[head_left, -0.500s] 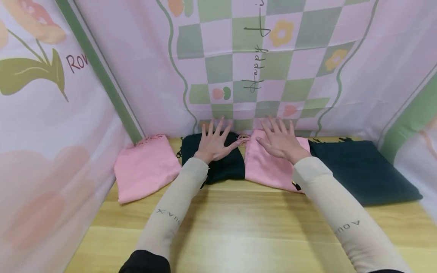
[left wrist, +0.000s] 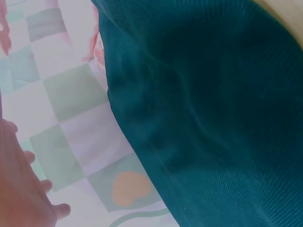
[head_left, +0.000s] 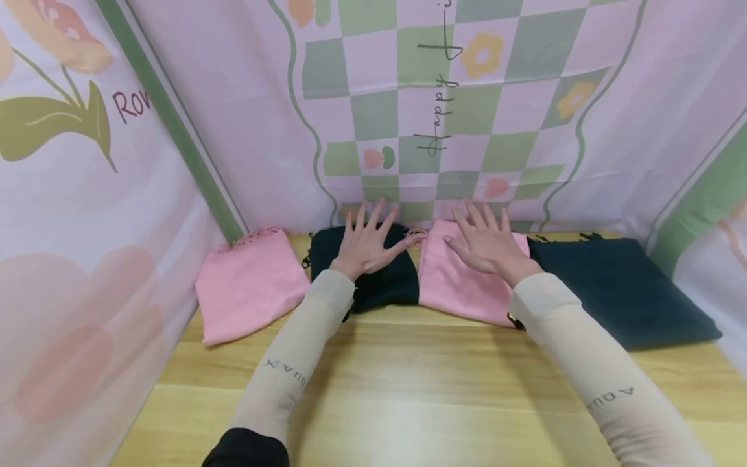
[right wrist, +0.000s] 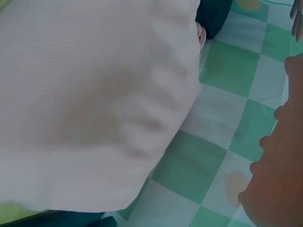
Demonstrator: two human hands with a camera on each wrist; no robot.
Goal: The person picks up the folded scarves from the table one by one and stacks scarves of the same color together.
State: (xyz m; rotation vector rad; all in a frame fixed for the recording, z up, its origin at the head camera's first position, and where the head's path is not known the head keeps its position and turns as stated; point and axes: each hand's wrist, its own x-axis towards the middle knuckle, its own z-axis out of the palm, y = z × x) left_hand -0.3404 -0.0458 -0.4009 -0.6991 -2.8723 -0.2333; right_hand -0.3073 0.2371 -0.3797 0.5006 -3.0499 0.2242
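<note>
My left hand [head_left: 367, 248] is spread flat, palm down, over a folded dark scarf [head_left: 385, 285] with fringe at its side. In the left wrist view that scarf [left wrist: 199, 113] fills most of the picture, with the hand's edge [left wrist: 23, 189] at the lower left. Fingers also spread, my right hand [head_left: 487, 246] is over a folded pink scarf [head_left: 455, 295], which looks pale in the right wrist view [right wrist: 94, 104]; a gap shows there between hand and cloth. Neither hand grips anything. The two scarves lie side by side, pink fringe between them.
Another folded pink scarf [head_left: 251, 288] lies at the left, its fringe toward the back. A wider dark folded scarf [head_left: 618, 292] is at the right. Behind the row hangs a checked, printed curtain [head_left: 379, 117]; a wooden tabletop [head_left: 420, 376] stretches out in front.
The right hand and forearm have shifted slightly to the right over the pink scarf. The left hand stays nearly in place, and the scarves lie as before.
</note>
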